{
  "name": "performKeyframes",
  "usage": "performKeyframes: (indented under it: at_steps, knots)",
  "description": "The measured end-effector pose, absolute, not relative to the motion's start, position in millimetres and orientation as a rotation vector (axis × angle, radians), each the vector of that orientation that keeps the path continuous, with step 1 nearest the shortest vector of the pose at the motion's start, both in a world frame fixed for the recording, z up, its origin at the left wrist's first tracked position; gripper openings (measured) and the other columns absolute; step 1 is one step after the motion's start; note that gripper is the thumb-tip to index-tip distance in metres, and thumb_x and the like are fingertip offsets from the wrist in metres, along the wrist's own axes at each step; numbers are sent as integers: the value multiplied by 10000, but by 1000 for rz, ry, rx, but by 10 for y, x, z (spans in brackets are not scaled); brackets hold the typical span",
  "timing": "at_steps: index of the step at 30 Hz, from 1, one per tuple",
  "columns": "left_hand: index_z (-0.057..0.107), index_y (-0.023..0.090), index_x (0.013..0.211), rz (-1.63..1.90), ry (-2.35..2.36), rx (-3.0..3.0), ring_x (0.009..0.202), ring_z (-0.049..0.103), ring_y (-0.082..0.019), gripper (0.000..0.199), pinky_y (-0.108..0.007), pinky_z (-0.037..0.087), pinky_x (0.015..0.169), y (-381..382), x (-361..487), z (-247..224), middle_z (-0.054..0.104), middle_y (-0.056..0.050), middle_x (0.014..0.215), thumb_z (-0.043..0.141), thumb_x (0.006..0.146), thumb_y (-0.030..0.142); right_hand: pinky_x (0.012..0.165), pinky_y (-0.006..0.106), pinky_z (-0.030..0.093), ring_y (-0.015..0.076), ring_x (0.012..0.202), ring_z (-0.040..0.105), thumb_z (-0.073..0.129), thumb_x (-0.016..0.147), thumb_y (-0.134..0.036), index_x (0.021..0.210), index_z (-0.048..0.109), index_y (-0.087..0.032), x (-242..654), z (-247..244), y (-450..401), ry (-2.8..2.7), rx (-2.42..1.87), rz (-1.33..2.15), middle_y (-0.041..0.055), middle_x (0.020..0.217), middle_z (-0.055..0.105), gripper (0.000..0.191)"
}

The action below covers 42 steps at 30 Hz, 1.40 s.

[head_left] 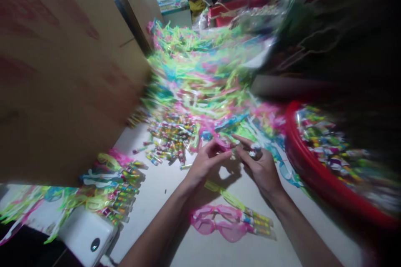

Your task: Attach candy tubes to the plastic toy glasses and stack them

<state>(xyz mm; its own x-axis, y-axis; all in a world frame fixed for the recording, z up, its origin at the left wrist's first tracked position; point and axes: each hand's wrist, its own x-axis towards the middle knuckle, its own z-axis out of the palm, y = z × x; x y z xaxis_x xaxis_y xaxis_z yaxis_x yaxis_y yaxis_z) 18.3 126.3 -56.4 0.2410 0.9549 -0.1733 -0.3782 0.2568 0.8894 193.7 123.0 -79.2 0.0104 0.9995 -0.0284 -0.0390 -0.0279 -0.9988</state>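
Observation:
My left hand [208, 160] pinches a pink plastic piece [222, 142] above the white table [156, 212]. Close by on the right, my right hand [257, 164] has its thumb and fingers together around something small and whitish, too blurred to name. The fingertips of both hands nearly meet. Below them on the table lie pink toy glasses [219, 223] and a yellow-green strip [225, 196], with several small tubes of colourful candy [258, 221] at their right end. Beyond my left hand is a loose pile of similar tubes [171, 133].
A big cardboard box [62, 71] stands on the left, a white power bank [87, 233] near the front left beside bundled tubes and glasses [115, 192]. A red basin [313, 175] of small pieces is at right. Colourful plastic strips [200, 66] cover the back.

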Motion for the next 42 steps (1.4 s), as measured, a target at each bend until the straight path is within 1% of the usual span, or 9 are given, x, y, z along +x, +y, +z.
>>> performKeyframes:
  at_steps: [7,13,16,18,22,29,33,37,42]
  knots:
    - [722,177,873,1248,901,850,964,694,-165,375,-313,564,983,1309,124,-614,704,-55,961,664,1007,523,428,227,261,87,501,356,824,935,-486,1238,707,-266,1902,-787,1201,-1078,-1160,1262,5,861,740,392]
    - [695,195,950,1268,1242,1185,885,651,-173,361,-308,553,847,1359,4,-619,691,-62,930,532,1064,496,478,234,310,84,546,405,818,934,-516,1213,773,-213,1875,-769,1207,-1104,-1176,1245,21,875,725,414]
    - [703,216,1217,1173,1674,1820,1117,620,-246,273,-395,524,999,1409,-135,-631,690,-99,1167,580,1042,386,460,234,245,67,522,361,814,935,-525,1207,789,-214,1878,-793,1232,-1061,-1204,1208,-1,832,675,415]
    - [667,212,1350,931,1884,2167,1241,565,-316,368,-482,490,1081,1453,-227,-670,651,-136,1310,639,1006,339,449,238,216,65,513,360,815,933,-530,1212,792,-214,1888,-818,1242,-1033,-1230,1187,-2,826,663,422]
    - [704,191,1225,685,2032,2344,1210,571,-319,235,-483,486,1070,1503,-318,-753,665,-147,1305,572,1040,248,436,243,188,59,492,344,813,939,-524,1229,784,-221,1898,-836,1230,-1019,-1241,1189,-2,833,663,421]
    - [662,215,1123,1534,1384,1399,1037,702,-187,243,-332,534,976,1351,-99,-511,751,-52,1087,619,1061,446,439,222,239,42,488,368,826,945,-485,1181,738,-229,1880,-741,1205,-1061,-1137,1275,15,914,738,359]
    - [622,208,1134,1547,943,832,1071,747,-203,378,-373,546,1048,1302,85,-419,786,-76,1119,676,1011,562,395,208,214,32,453,357,821,954,-500,1164,744,-251,1869,-725,1163,-1106,-1068,1395,19,948,769,334]
    - [639,235,1176,1454,883,893,1206,708,-217,355,-383,525,1114,1263,169,-486,766,-72,1241,681,1013,548,387,183,229,28,447,343,821,969,-468,1188,742,-284,1820,-701,1102,-1090,-1000,1511,-1,892,766,297]
    - [714,231,1037,1277,975,1068,1001,687,-127,213,-233,568,873,1237,165,-604,709,-18,1129,820,937,386,399,171,244,28,462,355,827,978,-419,1095,722,-285,1796,-646,1066,-1024,-945,1464,-40,793,706,207]
